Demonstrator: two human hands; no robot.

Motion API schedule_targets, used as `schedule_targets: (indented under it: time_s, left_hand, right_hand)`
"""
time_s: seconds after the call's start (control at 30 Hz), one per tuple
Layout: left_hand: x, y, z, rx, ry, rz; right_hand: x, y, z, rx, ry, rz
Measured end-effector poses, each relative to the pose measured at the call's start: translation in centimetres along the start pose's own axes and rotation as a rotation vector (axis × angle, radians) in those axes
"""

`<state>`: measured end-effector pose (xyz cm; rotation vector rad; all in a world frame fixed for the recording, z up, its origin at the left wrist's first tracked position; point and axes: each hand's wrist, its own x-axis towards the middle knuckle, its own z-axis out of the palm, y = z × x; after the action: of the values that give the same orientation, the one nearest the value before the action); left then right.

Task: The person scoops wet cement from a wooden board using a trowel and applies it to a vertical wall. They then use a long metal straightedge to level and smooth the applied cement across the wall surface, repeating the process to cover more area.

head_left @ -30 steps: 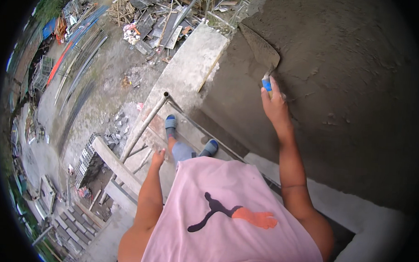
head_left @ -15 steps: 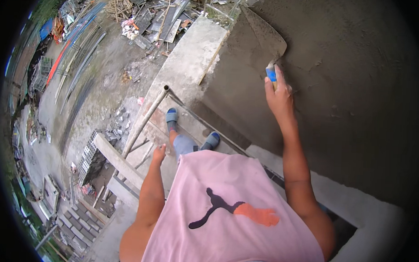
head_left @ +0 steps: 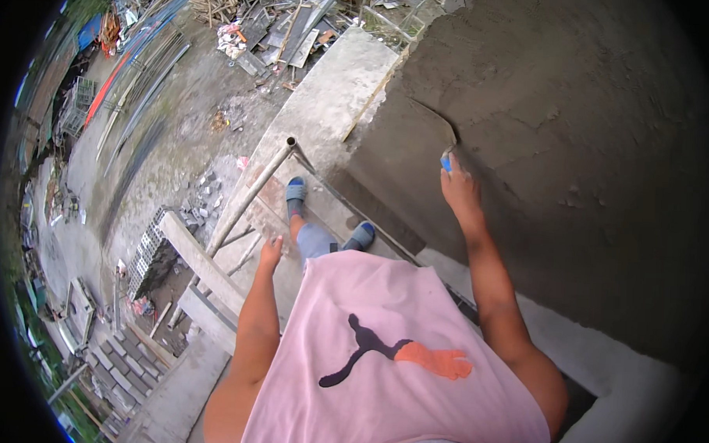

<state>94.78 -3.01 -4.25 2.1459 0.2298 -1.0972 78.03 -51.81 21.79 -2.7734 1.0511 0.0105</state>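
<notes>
Two hands are in view. The right hand (head_left: 459,190), upper centre-right of the frame, is closed around the blue handle of a trowel (head_left: 434,130), whose blade lies flat against the wet grey plaster wall (head_left: 575,151). The left hand (head_left: 271,252), centre of the frame, hangs with fingers loosely curled, holding nothing, just beside a metal pipe (head_left: 250,198) (part of the scaffold). Both feet in blue sandals (head_left: 295,190) stand on a plank below. Scrap timber (head_left: 283,24) lies along the top edge.

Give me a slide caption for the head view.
Right hand presses trowel on wet wall; left hand hangs free.
</notes>
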Motion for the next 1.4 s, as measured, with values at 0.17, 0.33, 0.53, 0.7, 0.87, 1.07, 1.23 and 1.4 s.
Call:
schedule_targets:
  time_s: [0.17,0.33,0.53,0.7,0.87,1.07,1.23,1.4]
  left_hand:
    - [-0.9,-3.0,-1.1,0.05,-0.057,-0.098]
    - [-1.3,-3.3,-1.6,0.084,-0.086,-0.142]
    - [-0.4,0.8,-1.8,0.02,-0.07,0.011]
    - [-0.8,2.1,-2.0,0.033,-0.075,0.009]
    - [-1.7,2.4,-2.8,0.065,-0.106,-0.101]
    - [-2.0,3.7,-3.3,0.065,-0.088,-0.061]
    - [0.3,3.6,-4.1,0.149,-0.173,-0.082]
    - [1.2,8.5,-3.8,0.272,-0.229,0.001]
  right_hand:
    - [-1.0,-1.6,-1.1,0.161,0.139,0.017]
    - [1.1,-1.7,-0.8,0.236,0.19,-0.011]
    - [0.7,-0.5,2.6,0.004,-0.091,0.099]
    - [-0.2,-1.5,3.8,0.145,0.058,0.067]
    - [2.3,-2.0,4.5,0.174,0.116,0.037]
    - [-3.4,0.8,7.9,0.256,-0.044,0.238]
    - [-11.0,2.9,11.4,0.344,-0.046,0.36]
    - [-16.5,3.2,14.9,0.316,-0.02,0.552]
